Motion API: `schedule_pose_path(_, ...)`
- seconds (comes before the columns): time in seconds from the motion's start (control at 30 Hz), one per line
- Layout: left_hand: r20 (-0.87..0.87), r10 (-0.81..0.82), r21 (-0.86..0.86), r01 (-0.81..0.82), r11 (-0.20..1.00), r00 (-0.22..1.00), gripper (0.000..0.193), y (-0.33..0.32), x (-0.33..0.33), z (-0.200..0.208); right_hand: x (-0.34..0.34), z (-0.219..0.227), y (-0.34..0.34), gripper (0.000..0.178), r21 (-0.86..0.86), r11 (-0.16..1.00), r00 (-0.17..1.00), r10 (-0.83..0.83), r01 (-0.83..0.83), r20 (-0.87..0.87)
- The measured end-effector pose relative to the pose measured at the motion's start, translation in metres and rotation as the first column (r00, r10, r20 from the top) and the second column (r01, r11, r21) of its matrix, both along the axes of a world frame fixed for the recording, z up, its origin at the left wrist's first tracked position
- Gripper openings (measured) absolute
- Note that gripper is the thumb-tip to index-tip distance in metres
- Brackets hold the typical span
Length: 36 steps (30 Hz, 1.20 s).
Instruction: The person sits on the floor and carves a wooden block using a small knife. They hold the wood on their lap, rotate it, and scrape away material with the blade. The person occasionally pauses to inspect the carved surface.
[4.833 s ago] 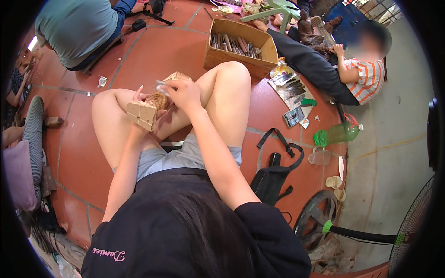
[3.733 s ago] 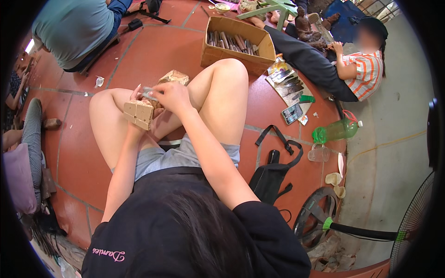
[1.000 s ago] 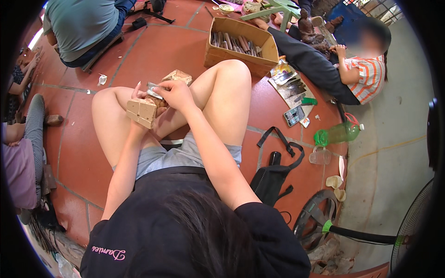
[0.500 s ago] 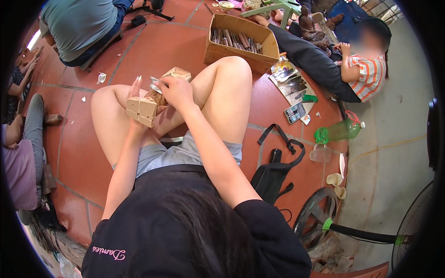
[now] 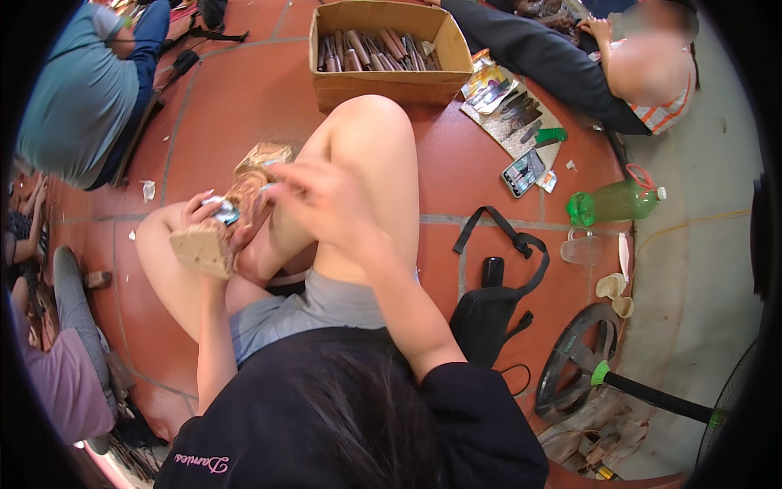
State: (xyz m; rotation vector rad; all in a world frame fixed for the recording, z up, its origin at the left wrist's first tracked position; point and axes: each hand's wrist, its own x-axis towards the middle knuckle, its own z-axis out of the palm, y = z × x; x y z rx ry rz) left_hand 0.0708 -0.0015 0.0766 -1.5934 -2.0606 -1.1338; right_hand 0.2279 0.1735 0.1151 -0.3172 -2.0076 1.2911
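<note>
A carved wooden piece [image 5: 247,192] with blocky ends rests slantwise over my bent legs. My left hand [image 5: 199,213] is closed round it near its squared lower end. Between the left fingers and the wood sits a small shiny silver-blue thing [image 5: 225,210], whose kind I cannot make out. Just right of the carving hovers my right hand [image 5: 330,200], smeared by motion, its fingers pointing at the wood. Whether those fingers hold anything is unclear.
Ahead stands a cardboard box [image 5: 391,82] of wooden-handled tools. Right of it lie flat blades on a board [image 5: 515,118], a phone [image 5: 524,172], a green bottle [image 5: 617,203] and a black bag [image 5: 486,314]. A fan base [image 5: 577,363] stands lower right. People sit around.
My right hand has drawn back from the carving. The shiny thing, earlier by the right fingers, is now at my left hand. The view has shifted, and the carving appears lower and further left.
</note>
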Motion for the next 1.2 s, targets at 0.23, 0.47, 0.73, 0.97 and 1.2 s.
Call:
schedule_pose_path(0.23,0.358,0.102,0.006,-0.112,0.994,0.928,0.045,0.004,0.01,-0.008,0.201,-0.129,0.152,0.041,0.658,0.151,0.182,-0.983,0.738,0.022)
schedule_pose_path(0.47,0.249,0.178,-0.147,-0.144,0.979,0.952,0.047,-0.009,0.02,-0.03,0.274,-0.203,0.175,0.055,0.752,0.156,-0.171,-0.926,0.64,0.337)
schedule_pose_path(0.73,0.189,0.255,-0.284,-0.196,0.939,0.948,0.05,-0.031,0.03,-0.033,0.272,-0.209,0.189,0.056,0.758,0.247,-0.154,-0.897,0.604,0.415)
schedule_pose_path(0.97,0.185,0.26,-0.328,-0.19,0.925,0.948,0.053,-0.032,0.022,-0.039,0.269,-0.211,0.192,0.096,0.731,0.157,-0.177,-0.917,0.664,0.357)
schedule_pose_path(1.2,0.186,0.243,-0.324,-0.174,0.93,0.952,0.055,-0.029,0.015,-0.041,0.235,-0.196,0.221,0.123,0.579,0.147,-0.283,-0.76,0.802,0.585)
